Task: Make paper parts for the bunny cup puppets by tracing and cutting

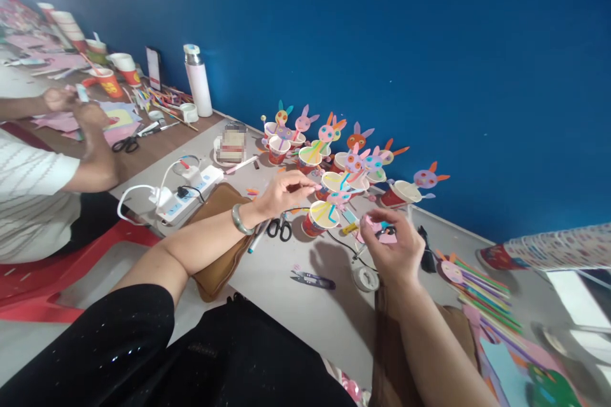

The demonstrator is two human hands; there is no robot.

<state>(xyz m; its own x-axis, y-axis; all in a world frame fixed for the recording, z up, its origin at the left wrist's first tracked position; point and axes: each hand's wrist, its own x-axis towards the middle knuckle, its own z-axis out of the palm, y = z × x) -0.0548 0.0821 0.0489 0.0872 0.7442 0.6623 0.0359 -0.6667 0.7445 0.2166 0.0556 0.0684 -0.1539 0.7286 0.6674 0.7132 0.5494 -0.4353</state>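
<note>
My two hands are apart in the middle of the frame, one on each side of the nearest paper cup [312, 227], which stands upright with a rabbit figure [341, 197] at its rim. My left hand [281, 194] reaches in from the left, thumb and forefinger brought together just beside that cup; something pink shows at the tips, but I cannot tell whether it is a held piece. My right hand [394, 245] is curled to the cup's right, with pink paper [389, 238] showing by the fingers; whether I grip it or it lies behind, I cannot tell.

Behind the front cup, more rabbit cups crowd up toward the blue wall [429, 76], so there is little room that way. The freer stretch of desk [286, 318] is below center, around the thread snips [312, 280], with a white tape roll [366, 278] at its right and black scissors [280, 229] at its upper left. My black clothing [238, 356] hides part of the near edge. At left, a brown cushion [222, 238] and a power strip [193, 192] bound my forearm; at far right, stacked cups [558, 251] limit the space.
</note>
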